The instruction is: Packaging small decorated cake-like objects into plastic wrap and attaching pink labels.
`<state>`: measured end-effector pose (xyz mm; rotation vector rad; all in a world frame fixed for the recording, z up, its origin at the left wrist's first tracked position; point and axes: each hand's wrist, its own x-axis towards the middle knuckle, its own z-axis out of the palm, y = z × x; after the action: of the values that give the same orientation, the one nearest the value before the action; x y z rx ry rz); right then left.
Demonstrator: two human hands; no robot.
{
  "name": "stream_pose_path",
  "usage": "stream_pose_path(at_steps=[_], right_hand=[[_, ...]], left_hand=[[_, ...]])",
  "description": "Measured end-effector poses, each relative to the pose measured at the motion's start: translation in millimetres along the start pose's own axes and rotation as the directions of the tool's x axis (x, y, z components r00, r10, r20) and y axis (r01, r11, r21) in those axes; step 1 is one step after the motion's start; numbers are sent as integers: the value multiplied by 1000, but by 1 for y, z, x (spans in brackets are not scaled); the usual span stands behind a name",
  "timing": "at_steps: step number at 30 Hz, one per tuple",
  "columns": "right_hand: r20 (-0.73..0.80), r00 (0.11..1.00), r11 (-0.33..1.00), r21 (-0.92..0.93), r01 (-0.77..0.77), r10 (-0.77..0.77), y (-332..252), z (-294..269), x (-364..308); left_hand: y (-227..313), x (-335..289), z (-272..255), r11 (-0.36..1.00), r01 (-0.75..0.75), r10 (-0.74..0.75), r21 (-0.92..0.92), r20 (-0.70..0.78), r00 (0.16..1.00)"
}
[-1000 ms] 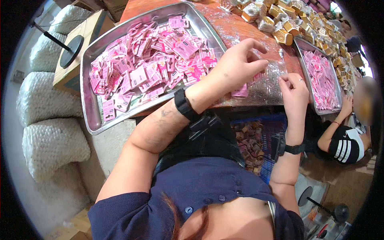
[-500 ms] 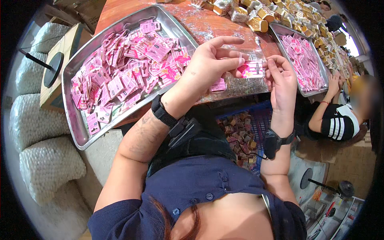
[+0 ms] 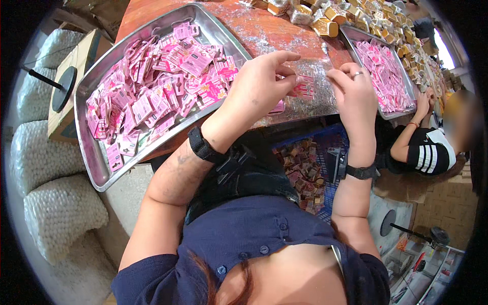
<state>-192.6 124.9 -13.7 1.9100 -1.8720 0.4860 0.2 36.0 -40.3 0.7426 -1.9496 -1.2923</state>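
A small pink-and-white printed card (image 3: 304,87) sticks out from the fingers of my left hand (image 3: 262,85), pinched by thumb and forefinger above the table. To its right, my right hand (image 3: 354,94), with a ring on one finger, has its thumb and forefinger pressed together, apart from the card. Anything thin in that pinch is too small to make out. Another pink card (image 3: 278,108) lies at the table edge under my left hand. Left of it stands a metal tray (image 3: 86,152) heaped with similar pink cards (image 3: 157,84).
A second metal tray (image 3: 351,35) of pink pieces stands at the right. Many gold-coloured blocks (image 3: 325,26) cover the far table (image 3: 244,30). Below the edge is a blue basket (image 3: 333,137) of small pieces. A co-worker's arm (image 3: 406,133) is at the right; wrapped bundles (image 3: 63,208) stand left.
My right hand has come away from the card and turned, its fingers now pinched and palm down. The card stays with my left hand, tilted and slightly farther left.
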Motion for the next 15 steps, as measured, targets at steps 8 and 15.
stream_pose_path(at_steps=[8, 15], right_hand=[[-257, 966, 922, 367, 125, -28, -24, -9, -2], [-105, 963, 547, 835, -50, 249, -29, 12, -13]], left_hand=[[4, -1, 7, 938, 43, -14, -344, 87, 996], [5, -3, 6, 950, -121, 139, -288, 42, 989]])
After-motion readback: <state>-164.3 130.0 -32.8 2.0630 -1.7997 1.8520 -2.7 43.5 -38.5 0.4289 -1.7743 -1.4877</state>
